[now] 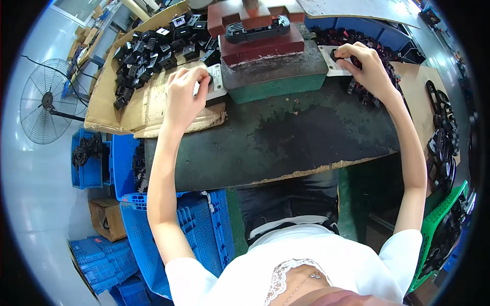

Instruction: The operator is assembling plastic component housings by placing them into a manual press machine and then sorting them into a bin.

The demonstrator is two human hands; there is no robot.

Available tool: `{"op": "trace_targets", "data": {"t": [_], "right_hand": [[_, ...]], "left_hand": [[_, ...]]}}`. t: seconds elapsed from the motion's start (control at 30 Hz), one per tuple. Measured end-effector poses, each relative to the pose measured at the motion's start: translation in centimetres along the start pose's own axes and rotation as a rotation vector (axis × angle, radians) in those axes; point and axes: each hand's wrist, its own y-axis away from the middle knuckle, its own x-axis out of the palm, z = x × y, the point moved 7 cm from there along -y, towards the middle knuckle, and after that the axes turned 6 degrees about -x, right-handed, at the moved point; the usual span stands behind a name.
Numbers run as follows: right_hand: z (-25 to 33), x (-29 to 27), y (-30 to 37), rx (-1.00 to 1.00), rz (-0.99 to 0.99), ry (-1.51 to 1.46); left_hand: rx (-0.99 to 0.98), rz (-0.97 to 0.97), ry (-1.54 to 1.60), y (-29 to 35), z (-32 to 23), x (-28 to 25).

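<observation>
My left hand (185, 97) is closed, thumb and fingertips curled at a dark button on a pale control plate (219, 81) left of a press. My right hand (365, 64) is closed in the same way at a dark button on a matching control plate (329, 62) to the right. The fingers partly cover both buttons. Between my hands is the press's green base (275, 84), with a dark red lower block (263, 47) on it. A black plastic part (258, 29) sits there, with a red upper block (224, 13) just above and around it.
A cardboard box (102, 112) of small black parts (153, 51) lies left. More dark parts (352, 41) are piled right. The worn dark bench (286, 132) has a ragged front edge. Blue crates (199, 229), a fan (47, 99) and a green basket (439, 229) stand around.
</observation>
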Motion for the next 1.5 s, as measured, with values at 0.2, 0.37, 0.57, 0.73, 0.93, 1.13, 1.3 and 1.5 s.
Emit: {"op": "trace_targets", "data": {"t": [0.2, 0.37, 0.57, 0.73, 0.93, 1.13, 1.3, 1.5], "right_hand": [[0.1, -0.1, 1.5, -0.027, -0.043, 0.056], [-5.1, -5.7, 4.6, 0.034, -0.177, 0.204], [-24.7, -17.8, 19.0, 0.698, 0.016, 0.862], [-28.0, -17.6, 23.0, 0.972, 0.219, 0.874], [-26.3, -17.2, 19.6, 0.919, 0.041, 0.857], [-24.3, -17.9, 21.0, 0.809, -0.151, 0.786], [-23.2, -14.3, 20.4, 0.498, -0.068, 0.702], [-20.4, -14.0, 18.2, 0.481, 0.088, 0.505]], "left_hand": [[0.051, -0.009, -0.056, -0.1, -0.7, 0.4], [0.025, -0.035, -0.050, 0.7, -0.7, 0.0], [0.078, -0.188, -0.068, 1.1, -0.6, 0.7], [-0.146, -0.137, 0.265, -1.9, 0.4, 1.0], [-0.047, 0.007, 0.229, -8.0, -0.7, 3.1], [0.032, 0.166, 0.344, -11.5, -2.8, 6.1], [-0.020, 0.002, 0.450, -10.5, -2.3, 5.8], [-0.039, 0.087, 0.334, -10.4, -1.2, 5.1]]}}
